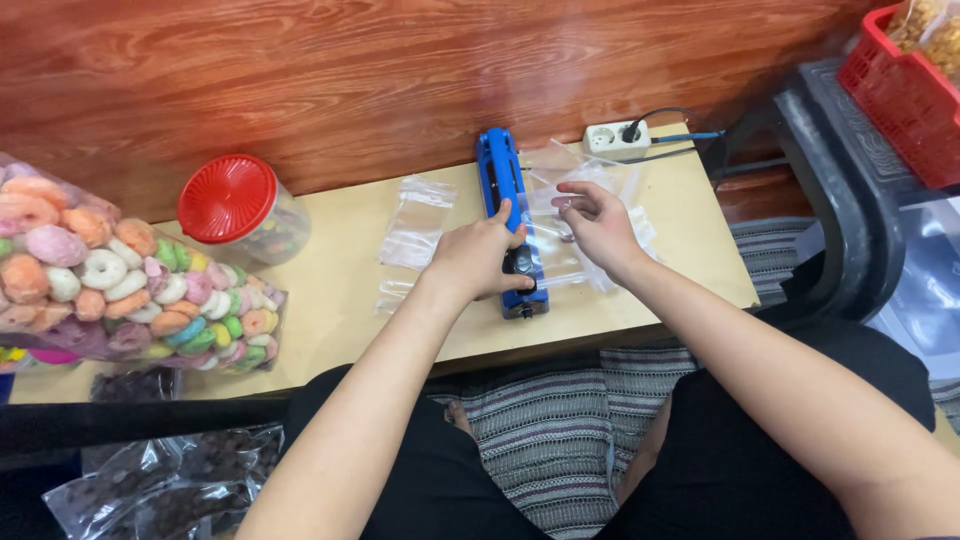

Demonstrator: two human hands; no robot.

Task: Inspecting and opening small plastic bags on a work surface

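A blue bar-shaped heat sealer (500,180) lies on the low wooden table (340,300). My left hand (480,258) rests on top of the sealer near its front end, gripping and pressing it. My right hand (598,222) holds a clear plastic bag (560,255) whose edge lies across the sealer. More clear bags (590,165) lie under and behind that hand.
Two empty clear bags (418,222) lie left of the sealer. A jar with a red lid (228,198) and a big bag of coloured ring snacks (110,285) stand at left. A white power strip (616,136) sits at the back, a red basket (905,90) at far right.
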